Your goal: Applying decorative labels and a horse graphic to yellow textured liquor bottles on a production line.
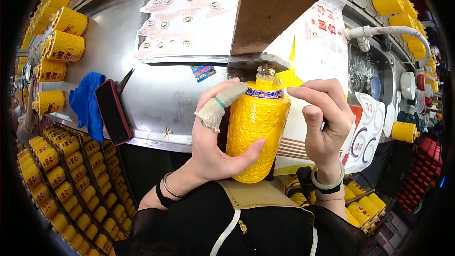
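A yellow embossed bottle [258, 135] stands slightly tilted in front of my body, its clear glass neck [265, 72] uncovered at the top. Around its shoulder runs a blue patterned band [264, 94]. My left hand [213, 149] grips the bottle from the left, thumb across its front. A grey cloth finger cover [215, 110], tied with a green band, sits on one finger, whose tip is at the blue band. On the other side, my right hand [327, 118] has its fingers bent and apart, one fingertip close to the band's right end; contact is unclear.
A wooden beam [279, 9] with a metal block stands right behind the bottle. Sticker sheets [189, 19] lie left of it. Further left are a phone [113, 114], blue cloth [87, 104] and tweezers [125, 80]. A label sheet [365, 132] and white pipe [393, 32] are right.
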`<state>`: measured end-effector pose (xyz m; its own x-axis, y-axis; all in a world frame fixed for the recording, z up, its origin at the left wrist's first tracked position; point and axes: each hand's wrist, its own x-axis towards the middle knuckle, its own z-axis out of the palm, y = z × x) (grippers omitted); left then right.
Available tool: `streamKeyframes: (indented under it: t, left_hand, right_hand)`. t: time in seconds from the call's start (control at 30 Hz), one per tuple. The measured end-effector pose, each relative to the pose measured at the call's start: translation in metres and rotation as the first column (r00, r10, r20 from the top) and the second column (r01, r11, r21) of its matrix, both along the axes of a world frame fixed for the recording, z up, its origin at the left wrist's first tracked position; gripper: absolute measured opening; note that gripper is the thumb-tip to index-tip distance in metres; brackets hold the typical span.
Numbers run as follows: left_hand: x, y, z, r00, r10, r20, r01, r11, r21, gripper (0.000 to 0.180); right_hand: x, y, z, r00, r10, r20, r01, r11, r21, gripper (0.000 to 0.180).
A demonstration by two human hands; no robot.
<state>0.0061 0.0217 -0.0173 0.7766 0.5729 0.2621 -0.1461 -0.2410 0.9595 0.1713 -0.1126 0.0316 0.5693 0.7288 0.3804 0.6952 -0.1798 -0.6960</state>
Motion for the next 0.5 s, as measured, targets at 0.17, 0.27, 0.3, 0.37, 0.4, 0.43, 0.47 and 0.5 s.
streamKeyframes:
  t: [0.17,0.27,0.3,0.37,0.4,0.43,0.47,0.5]
  left_hand:
    - [0.003,-0.009,0.012,0.996,0.029,-0.088,-0.009,0.975,0.220,0.079]
    - [0.003,-0.007,0.009,0.997,0.008,-0.077,0.013,0.966,0.257,0.080]
    - [0.003,-0.007,0.009,0.997,0.005,-0.073,0.015,0.964,0.266,0.079]
    - [0.003,-0.006,0.010,0.997,0.010,-0.074,0.008,0.970,0.244,0.077]
    - [0.003,-0.007,0.008,0.998,0.020,-0.064,-0.007,0.982,0.189,0.075]
    - [0.003,-0.009,0.006,0.998,0.033,-0.057,-0.025,0.990,0.136,0.073]
    - [0.002,-0.010,0.003,0.998,0.047,-0.050,-0.043,0.996,0.082,0.071]
    - [0.002,-0.010,-0.002,1.000,0.016,0.012,-0.016,0.998,-0.056,0.073]
  right_hand:
    - [-0.008,0.005,-0.009,0.998,0.066,-0.007,-0.066,0.998,-0.015,0.024]
    - [-0.009,0.004,-0.010,0.997,0.071,0.003,-0.071,0.997,-0.007,0.024]
    - [-0.009,0.004,-0.010,0.997,0.071,0.003,-0.071,0.997,0.000,0.024]
    - [-0.009,0.004,-0.009,0.998,0.066,0.000,-0.066,0.998,-0.004,0.023]
    - [-0.009,0.003,-0.010,0.998,0.061,0.000,-0.061,0.998,-0.005,0.022]
    - [-0.009,0.002,-0.009,0.998,0.060,-0.001,-0.060,0.998,-0.003,0.022]
    - [-0.011,0.001,-0.009,0.997,0.038,-0.067,-0.039,0.999,-0.002,0.021]
    - [-0.010,0.000,-0.009,0.997,0.023,-0.074,-0.025,0.999,-0.020,0.021]
